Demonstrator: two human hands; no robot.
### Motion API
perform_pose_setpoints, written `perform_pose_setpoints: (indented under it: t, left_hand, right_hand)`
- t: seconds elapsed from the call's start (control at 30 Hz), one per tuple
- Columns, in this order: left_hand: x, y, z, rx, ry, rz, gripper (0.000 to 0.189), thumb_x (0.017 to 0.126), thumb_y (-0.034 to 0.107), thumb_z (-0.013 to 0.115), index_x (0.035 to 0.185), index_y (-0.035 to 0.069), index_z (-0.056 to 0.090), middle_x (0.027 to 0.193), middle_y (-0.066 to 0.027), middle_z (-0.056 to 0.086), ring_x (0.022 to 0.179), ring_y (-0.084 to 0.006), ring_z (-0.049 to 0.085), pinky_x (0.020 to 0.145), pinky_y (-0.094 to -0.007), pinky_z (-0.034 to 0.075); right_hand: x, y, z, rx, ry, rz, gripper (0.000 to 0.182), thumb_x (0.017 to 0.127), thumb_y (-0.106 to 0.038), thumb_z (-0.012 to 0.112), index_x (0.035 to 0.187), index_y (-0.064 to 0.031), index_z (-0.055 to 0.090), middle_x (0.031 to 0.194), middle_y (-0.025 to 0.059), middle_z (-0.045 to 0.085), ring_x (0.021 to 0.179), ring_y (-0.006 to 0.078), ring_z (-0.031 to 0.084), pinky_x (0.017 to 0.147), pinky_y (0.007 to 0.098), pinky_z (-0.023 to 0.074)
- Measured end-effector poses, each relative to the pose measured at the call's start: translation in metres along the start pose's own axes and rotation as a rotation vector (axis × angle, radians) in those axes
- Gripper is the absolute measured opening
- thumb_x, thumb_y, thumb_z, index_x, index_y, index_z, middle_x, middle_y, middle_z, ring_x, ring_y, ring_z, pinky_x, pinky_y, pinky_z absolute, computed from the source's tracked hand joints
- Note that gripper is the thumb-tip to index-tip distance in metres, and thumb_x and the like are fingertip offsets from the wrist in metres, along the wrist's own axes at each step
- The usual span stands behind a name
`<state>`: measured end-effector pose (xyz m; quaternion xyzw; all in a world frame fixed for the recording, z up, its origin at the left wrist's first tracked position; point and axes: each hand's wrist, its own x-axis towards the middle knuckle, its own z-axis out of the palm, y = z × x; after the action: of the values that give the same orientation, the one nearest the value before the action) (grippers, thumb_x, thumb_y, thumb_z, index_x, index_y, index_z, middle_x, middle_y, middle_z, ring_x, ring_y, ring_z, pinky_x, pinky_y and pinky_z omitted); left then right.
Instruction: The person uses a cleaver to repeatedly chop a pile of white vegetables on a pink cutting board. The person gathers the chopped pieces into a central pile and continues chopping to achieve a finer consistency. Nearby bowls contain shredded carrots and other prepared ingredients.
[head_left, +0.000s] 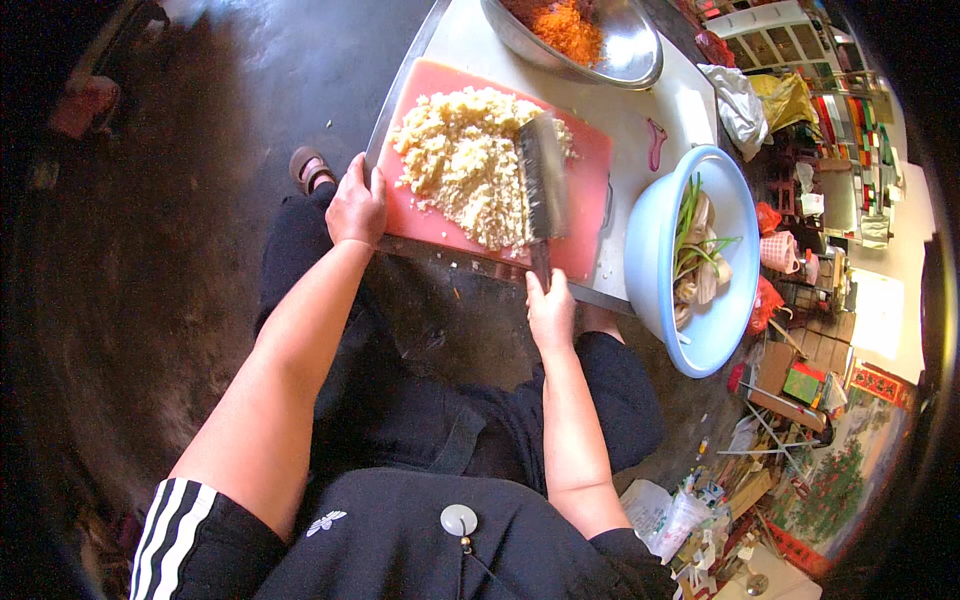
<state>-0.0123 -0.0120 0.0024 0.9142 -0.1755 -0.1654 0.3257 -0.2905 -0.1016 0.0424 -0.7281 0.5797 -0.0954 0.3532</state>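
My right hand grips the dark handle of a cleaver, whose broad blade is blurred over the right side of a heap of finely chopped pale food. That heap covers much of a pink cutting board, with small crumbs scattered round its edges. At the board's left edge rests my left hand, its thumb by the board and its fingers along the table's rim. Whether these fingers press on the board or the table I cannot tell. The blade partly hides the chopped food beneath it.
A steel bowl with orange shreds stands beyond the board on the white table. On the right is a blue basin holding green stalks and pale pieces. A pink peeler lies between them.
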Motion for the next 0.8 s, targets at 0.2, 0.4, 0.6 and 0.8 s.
perform_pose_setpoints:
  t: [0.2,0.4,0.6,0.8]
  left_hand:
    - [-0.001,0.004,-0.002,0.021,-0.002,0.008,0.047,0.089,0.042,0.039,0.126,0.014,0.045,0.119,-0.0138,0.055,0.104,-0.0311,0.056,0.086,-0.0396,0.045]
    - [0.001,0.005,-0.003,0.018,-0.005,0.012,0.048,0.089,0.042,0.039,0.127,0.013,0.044,0.119,-0.013,0.055,0.105,-0.0296,0.056,0.087,-0.0383,0.045]
    - [0.001,0.005,-0.003,0.018,0.007,0.015,0.047,0.089,0.041,0.039,0.126,0.013,0.045,0.118,-0.0138,0.055,0.104,-0.0302,0.056,0.087,-0.0395,0.045]
    - [0.0,0.002,0.0,0.011,-0.001,-0.01,0.047,0.089,0.042,0.039,0.126,0.014,0.045,0.118,-0.0124,0.056,0.103,-0.0304,0.056,0.086,-0.0393,0.045]
  right_hand:
    - [0.009,0.012,0.005,-0.201,0.071,-0.043,0.034,0.086,-0.033,0.056,0.094,-0.0005,0.047,0.077,0.0257,0.06,0.075,0.0443,0.058,0.063,0.0477,0.0453]
    - [-0.004,0.007,0.008,-0.048,0.225,-0.104,0.027,0.089,-0.028,0.054,0.09,-0.0022,0.046,0.058,0.009,0.055,0.048,0.0211,0.055,0.047,0.0356,0.0431]
    - [-0.002,0.0,-0.005,0.041,0.025,0.052,0.032,0.087,-0.031,0.056,0.093,-0.0005,0.048,0.081,0.0236,0.061,0.078,0.0416,0.059,0.065,0.0457,0.0452]
    - [0.001,0.0,0.005,-0.127,-0.049,0.049,0.032,0.086,-0.032,0.056,0.094,-0.0019,0.05,0.081,0.0228,0.062,0.079,0.04,0.061,0.065,0.0462,0.0461]
